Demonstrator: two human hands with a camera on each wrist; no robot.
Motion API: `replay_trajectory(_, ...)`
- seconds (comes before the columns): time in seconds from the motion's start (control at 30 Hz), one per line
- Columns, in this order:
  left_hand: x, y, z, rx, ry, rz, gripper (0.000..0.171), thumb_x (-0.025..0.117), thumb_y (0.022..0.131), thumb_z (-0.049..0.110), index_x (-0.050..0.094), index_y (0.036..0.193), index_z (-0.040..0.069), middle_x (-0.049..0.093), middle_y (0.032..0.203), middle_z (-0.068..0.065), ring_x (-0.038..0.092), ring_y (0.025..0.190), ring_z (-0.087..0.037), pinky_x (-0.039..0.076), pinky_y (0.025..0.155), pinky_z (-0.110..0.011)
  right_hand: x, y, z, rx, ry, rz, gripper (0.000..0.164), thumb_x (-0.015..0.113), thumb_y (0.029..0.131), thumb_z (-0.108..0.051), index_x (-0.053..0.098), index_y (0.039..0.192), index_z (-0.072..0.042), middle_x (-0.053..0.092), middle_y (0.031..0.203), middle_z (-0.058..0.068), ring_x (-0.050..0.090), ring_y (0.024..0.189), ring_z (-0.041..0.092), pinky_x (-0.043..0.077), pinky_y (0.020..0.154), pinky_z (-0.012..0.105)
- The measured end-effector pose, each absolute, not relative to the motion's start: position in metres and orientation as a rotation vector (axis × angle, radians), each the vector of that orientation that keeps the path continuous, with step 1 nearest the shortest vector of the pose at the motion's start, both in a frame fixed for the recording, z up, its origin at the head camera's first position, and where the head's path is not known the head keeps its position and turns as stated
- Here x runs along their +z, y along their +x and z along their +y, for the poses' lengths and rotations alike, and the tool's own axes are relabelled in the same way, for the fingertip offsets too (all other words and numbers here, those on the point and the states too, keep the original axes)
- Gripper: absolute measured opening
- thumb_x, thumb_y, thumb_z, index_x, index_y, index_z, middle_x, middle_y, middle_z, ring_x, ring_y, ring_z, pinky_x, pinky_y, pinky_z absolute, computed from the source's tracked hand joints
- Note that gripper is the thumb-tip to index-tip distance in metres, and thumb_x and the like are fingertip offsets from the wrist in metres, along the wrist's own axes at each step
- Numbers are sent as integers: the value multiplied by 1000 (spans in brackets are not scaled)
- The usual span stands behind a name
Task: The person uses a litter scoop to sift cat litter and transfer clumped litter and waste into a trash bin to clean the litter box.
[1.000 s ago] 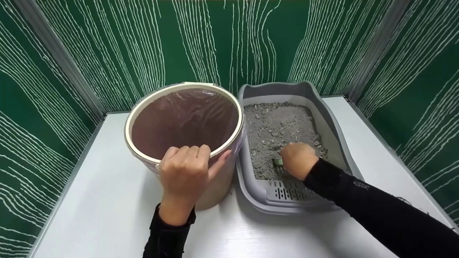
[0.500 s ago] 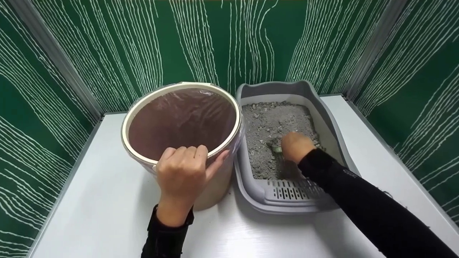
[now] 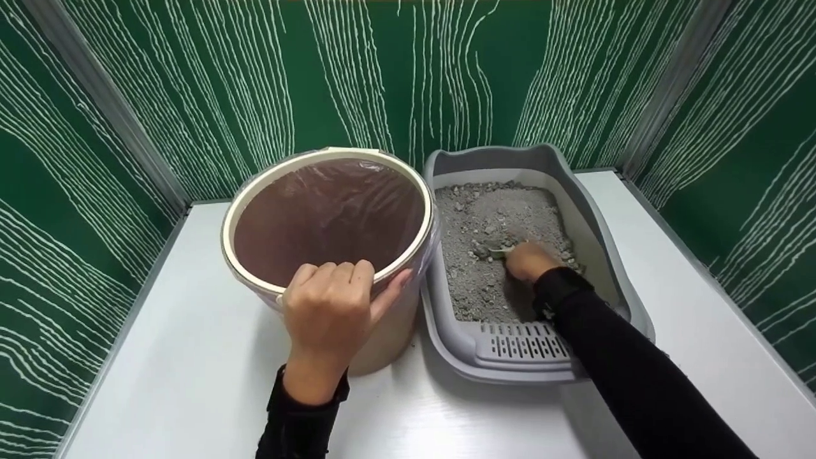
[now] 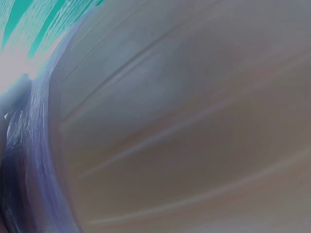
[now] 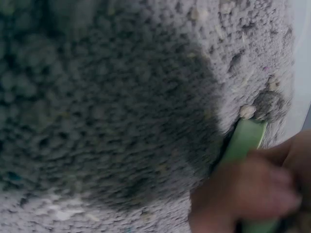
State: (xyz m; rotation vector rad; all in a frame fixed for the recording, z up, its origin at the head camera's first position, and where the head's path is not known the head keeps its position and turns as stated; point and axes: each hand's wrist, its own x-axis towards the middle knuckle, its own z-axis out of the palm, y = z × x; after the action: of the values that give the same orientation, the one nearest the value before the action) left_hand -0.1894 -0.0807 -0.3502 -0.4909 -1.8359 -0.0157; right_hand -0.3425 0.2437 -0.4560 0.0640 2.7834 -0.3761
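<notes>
My left hand [image 3: 328, 306] grips the near rim of a beige trash can [image 3: 389, 331], fingers hooked over the edge and thumb along the outside. The can has a cream rim ring and a clear plastic liner [image 3: 331, 204]. In the left wrist view, the can's ribbed wall [image 4: 194, 111] fills most of the picture. To the right, my right hand [image 3: 532, 261] holds a green litter scoop [image 5: 247, 138] low over the grey cat litter [image 3: 475, 223]. Only part of the scoop's green handle shows; its head is hidden. Litter clumps lie beside it.
The grey litter box [image 3: 609, 242] stands close against the can's right side, with a slotted ledge [image 3: 523, 341] at its front. Both are on a white table [image 3: 172, 357]. Green panels [image 3: 344, 76] with white wavy lines enclose the back and sides.
My right hand has moved the scoop farther back through the litter, away from the slotted ledge. The left hand keeps its hold on the can's rim.
</notes>
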Motion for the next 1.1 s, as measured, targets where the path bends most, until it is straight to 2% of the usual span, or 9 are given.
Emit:
replay_trajectory(0.17, -350, -188, -82, -18, -489, -1843, 62, 66, 91, 58, 40, 56, 14, 38, 46, -1, 42, 41, -21, 30, 50, -34, -466, -347, 248, -703, 244, 2697, 44, 41, 106, -24, 57, 70, -5, 55, 57, 4, 54, 43, 12, 44, 42, 24)
replay_trajectory(0.23, -350, -187, -83, -22, -488, -1842, 62, 67, 90, 58, 39, 56, 14, 38, 45, -1, 41, 41, -21, 30, 50, -34, -467, -346, 248, -802, 286, 2702, 41, 44, 105, -26, 55, 70, -7, 52, 58, 2, 52, 42, 11, 43, 42, 24)
replay_trajectory(0.43, -349, -188, -82, -29, -487, -1842, 63, 66, 91, 58, 39, 56, 14, 38, 45, 0, 40, 40, -21, 30, 50, -34, -464, -343, 249, -907, 307, 2806, 37, 46, 104, -28, 52, 74, -8, 57, 83, 14, 52, 55, 18, 42, 49, 25)
replay_trajectory(0.57, -349, -187, -80, -37, -491, -1840, 62, 66, 91, 58, 40, 56, 13, 38, 45, -1, 41, 40, -21, 31, 50, -34, -462, -341, 252, -946, 266, 2906, 36, 45, 106, -28, 59, 90, 1, 61, 98, 24, 57, 76, 29, 46, 65, 33)
replay_trajectory(0.67, -350, -187, -79, -31, -496, -1841, 61, 66, 91, 57, 40, 57, 13, 38, 46, -1, 42, 41, -21, 31, 50, -34, -460, -340, 257, -1042, 252, 2958, 34, 47, 107, -28, 59, 97, 3, 59, 94, 21, 55, 80, 31, 44, 71, 37)
replay_trajectory(0.8, -350, -187, -80, -18, -493, -1843, 61, 66, 92, 56, 40, 57, 13, 39, 46, -2, 42, 41, -23, 30, 51, -34, -456, -341, 263, -1119, 233, 3008, 31, 50, 106, -27, 52, 85, -5, 47, 75, 6, 47, 67, 22, 37, 65, 33)
replay_trajectory(0.9, -351, -187, -81, -16, -490, -1844, 61, 66, 92, 57, 40, 57, 13, 39, 46, -2, 42, 41, -23, 31, 51, -34, -455, -342, 265, -1126, 229, 3041, 33, 52, 105, -27, 49, 78, -8, 45, 70, 3, 45, 64, 21, 36, 62, 31)
replay_trajectory(1.0, -351, -187, -80, -16, -489, -1841, 62, 66, 92, 57, 40, 57, 13, 39, 46, -2, 42, 40, -22, 31, 51, -34, -453, -341, 265, -1096, 239, 3058, 35, 53, 105, -29, 51, 78, -7, 48, 72, 6, 48, 67, 24, 37, 64, 33)
replay_trajectory(1.1, -350, -188, -80, -15, -491, -1840, 62, 66, 91, 57, 40, 57, 13, 38, 46, -2, 42, 40, -22, 31, 51, -34, -452, -340, 264, -1078, 242, 3066, 37, 54, 105, -30, 61, 88, 2, 61, 84, 20, 58, 79, 34, 44, 71, 41)
